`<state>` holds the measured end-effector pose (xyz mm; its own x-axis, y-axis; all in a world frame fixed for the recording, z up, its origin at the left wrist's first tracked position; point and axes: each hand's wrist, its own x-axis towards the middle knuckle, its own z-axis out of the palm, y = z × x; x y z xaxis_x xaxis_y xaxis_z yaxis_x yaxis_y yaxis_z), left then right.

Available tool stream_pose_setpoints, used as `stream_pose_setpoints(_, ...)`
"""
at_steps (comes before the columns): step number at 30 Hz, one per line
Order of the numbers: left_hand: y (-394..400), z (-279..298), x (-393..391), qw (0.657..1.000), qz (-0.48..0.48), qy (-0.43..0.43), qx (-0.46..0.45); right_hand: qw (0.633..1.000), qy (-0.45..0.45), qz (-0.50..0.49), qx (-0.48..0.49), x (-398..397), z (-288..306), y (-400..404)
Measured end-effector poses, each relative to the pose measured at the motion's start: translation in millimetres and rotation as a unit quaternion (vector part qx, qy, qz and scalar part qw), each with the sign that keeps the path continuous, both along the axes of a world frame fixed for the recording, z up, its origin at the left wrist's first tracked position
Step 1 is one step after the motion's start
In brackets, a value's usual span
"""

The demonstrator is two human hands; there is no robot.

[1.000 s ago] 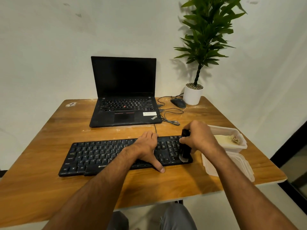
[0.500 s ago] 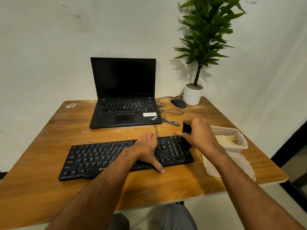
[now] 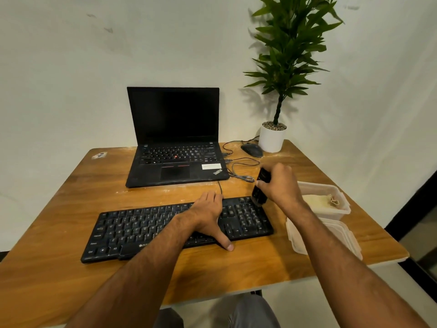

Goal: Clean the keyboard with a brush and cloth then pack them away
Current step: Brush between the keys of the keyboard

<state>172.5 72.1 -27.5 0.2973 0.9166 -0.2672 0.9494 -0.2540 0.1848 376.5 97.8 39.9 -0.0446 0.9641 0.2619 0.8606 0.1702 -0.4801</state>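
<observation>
At the centre of the frame a black keyboard (image 3: 165, 229) lies on the wooden table (image 3: 59, 268). The left hand (image 3: 207, 215) rests flat on its right-middle keys, fingers straight and thumb spread onto the table at the near edge. Just right of it, the right hand (image 3: 280, 183) grips a black brush (image 3: 260, 188) held nearly upright, its lower end touching the keyboard's upper right corner. At the right of the frame, just beside the right forearm, an open plastic container (image 3: 340, 202) holds a pale cloth (image 3: 319, 202), with its lid (image 3: 347, 237) lying below it, near the table's edge.
</observation>
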Motion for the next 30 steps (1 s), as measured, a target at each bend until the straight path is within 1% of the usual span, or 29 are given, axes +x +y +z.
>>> stream_pose_setpoints(4, 1.3, -0.5, -0.6, 1.000, 0.000, -0.003, -0.001, 0.999, -0.035, 0.027, -0.016, 6.3, 0.2, -18.9)
stream_pose_setpoints(8, 0.9, -0.2, -0.8, 1.000, 0.001, -0.006, -0.001, 0.997, -0.044, 0.028, -0.049, 17.9, 3.1, -38.7)
stream_pose_setpoints(12, -0.4, 1.5, -0.7, 1.000, 0.003, -0.008, -0.002, 0.991, -0.059, 0.032, -0.118, 24.3, 16.5, -49.9)
stream_pose_setpoints(15, -2.7, 3.3, -0.8, 1.000, 0.001, -0.013, 0.003, 0.987, -0.025, 0.027, -0.157, 28.9, 24.2, -53.8)
stream_pose_setpoints(18, -9.0, 4.3, -2.8, 0.999, -0.002, -0.030, 0.016, 0.992, 0.018, 0.018, -0.126, 32.1, 23.3, -56.9)
stream_pose_setpoints(20, -17.1, 3.9, -5.3, 0.998, 0.000, -0.060, 0.030, 0.992, 0.064, 0.010, -0.112, 30.9, 20.9, -59.6)
stream_pose_setpoints(21, -22.9, 4.4, -6.8, 0.996, 0.000, -0.076, 0.043, 0.988, 0.103, 0.008, -0.113, 29.2, 20.0, -61.4)
stream_pose_setpoints(24, -40.2, 5.6, -13.3, 0.989, -0.001, -0.120, 0.090, 0.964, 0.229, 0.006, -0.136, 22.0, 17.6, -65.9)
stream_pose_setpoints(26, -49.7, 8.8, -19.9, 0.978, 0.004, -0.173, 0.119, 0.935, 0.321, 0.014, -0.151, 16.4, 16.3, -67.0)
stream_pose_setpoints(28, -58.8, 15.3, -26.3, 0.963, 0.006, -0.230, 0.142, 0.896, 0.409, 0.031, -0.170, 9.9, 15.1, -68.7)
stream_pose_setpoints(30, -66.9, 22.2, -30.5, 0.945, 0.006, -0.277, 0.176, 0.859, 0.472, 0.048, -0.194, 2.4, 13.6, -70.3)
